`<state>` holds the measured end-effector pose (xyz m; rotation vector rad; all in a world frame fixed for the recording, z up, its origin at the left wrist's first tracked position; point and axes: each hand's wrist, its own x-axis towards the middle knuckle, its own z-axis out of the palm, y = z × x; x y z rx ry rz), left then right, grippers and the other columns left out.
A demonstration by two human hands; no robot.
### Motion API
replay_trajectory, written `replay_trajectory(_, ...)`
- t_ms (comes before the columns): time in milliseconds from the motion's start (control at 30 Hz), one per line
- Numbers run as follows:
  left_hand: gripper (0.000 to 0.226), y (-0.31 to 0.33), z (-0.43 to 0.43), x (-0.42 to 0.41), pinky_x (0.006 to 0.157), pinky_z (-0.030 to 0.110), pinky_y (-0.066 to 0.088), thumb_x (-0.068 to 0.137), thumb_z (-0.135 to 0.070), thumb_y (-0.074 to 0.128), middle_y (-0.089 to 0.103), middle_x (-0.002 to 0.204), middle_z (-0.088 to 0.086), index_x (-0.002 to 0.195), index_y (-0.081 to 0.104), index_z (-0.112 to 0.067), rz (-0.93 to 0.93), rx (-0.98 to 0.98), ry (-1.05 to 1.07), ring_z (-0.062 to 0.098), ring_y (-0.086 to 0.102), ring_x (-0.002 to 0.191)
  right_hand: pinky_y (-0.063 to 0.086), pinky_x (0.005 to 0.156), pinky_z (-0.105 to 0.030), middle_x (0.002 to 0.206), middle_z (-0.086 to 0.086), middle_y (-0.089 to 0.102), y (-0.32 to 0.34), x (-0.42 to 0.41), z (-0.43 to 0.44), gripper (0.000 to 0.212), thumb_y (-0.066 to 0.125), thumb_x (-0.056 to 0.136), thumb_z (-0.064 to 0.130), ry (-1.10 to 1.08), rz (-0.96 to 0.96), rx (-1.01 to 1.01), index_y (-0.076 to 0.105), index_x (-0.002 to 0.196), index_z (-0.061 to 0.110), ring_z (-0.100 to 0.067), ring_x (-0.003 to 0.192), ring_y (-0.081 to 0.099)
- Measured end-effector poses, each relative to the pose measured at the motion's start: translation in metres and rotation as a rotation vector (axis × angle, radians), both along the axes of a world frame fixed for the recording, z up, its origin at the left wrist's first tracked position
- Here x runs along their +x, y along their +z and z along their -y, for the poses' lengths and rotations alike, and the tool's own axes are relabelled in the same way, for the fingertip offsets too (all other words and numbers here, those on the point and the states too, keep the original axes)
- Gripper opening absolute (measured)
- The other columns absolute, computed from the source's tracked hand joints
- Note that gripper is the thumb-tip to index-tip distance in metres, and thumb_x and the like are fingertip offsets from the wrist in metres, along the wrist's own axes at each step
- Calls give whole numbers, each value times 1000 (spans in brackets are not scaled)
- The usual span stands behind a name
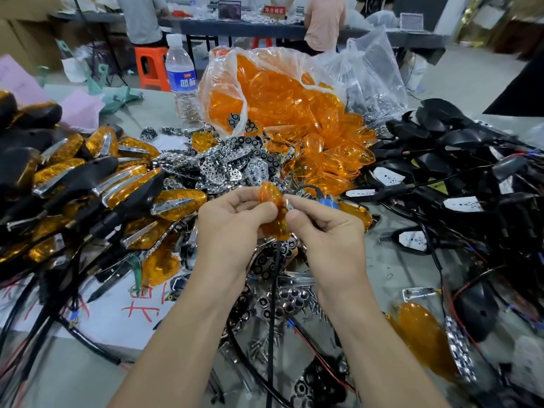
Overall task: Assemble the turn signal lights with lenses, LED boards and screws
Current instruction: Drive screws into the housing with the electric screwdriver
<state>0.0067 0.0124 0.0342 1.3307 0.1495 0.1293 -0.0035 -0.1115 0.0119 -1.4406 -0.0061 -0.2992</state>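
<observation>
Table w/ lens bag, reflectors; left hand & right hand fingers pinch amber lens.

A clear water bottle with a blue label and white cap stands upright at the far side of the grey table. Behind it, on the floor, is an orange plastic stool. A pink sheet lies at the far left, with crumpled green plastic just beside it. Near left, a white paper bears red handwritten characters. Far off, two people, one in a grey shirt and one in a peach shirt, stand at a dark table carrying a red sign.
</observation>
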Motion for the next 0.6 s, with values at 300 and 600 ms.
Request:
replay_trajectory(300,30,-3,-2,2,69,30,64,87,15,68,81,91,10,104,73,-8,-16,27,-132,24,79,76,48,57,-14,70,-5,73,1,2,11,22,73,89,-6,40,-115,205,80,85,14,-8,60,64)
replay_trajectory(600,30,0,-1,-2,56,23,58,84,22,66,79,79,11,93,75,-5,-7,46,-97,21,76,62,47,55,-15,65,-4,70,2,2,8,25,72,88,-8,69,-130,175,79,79,15,-8,56,60)
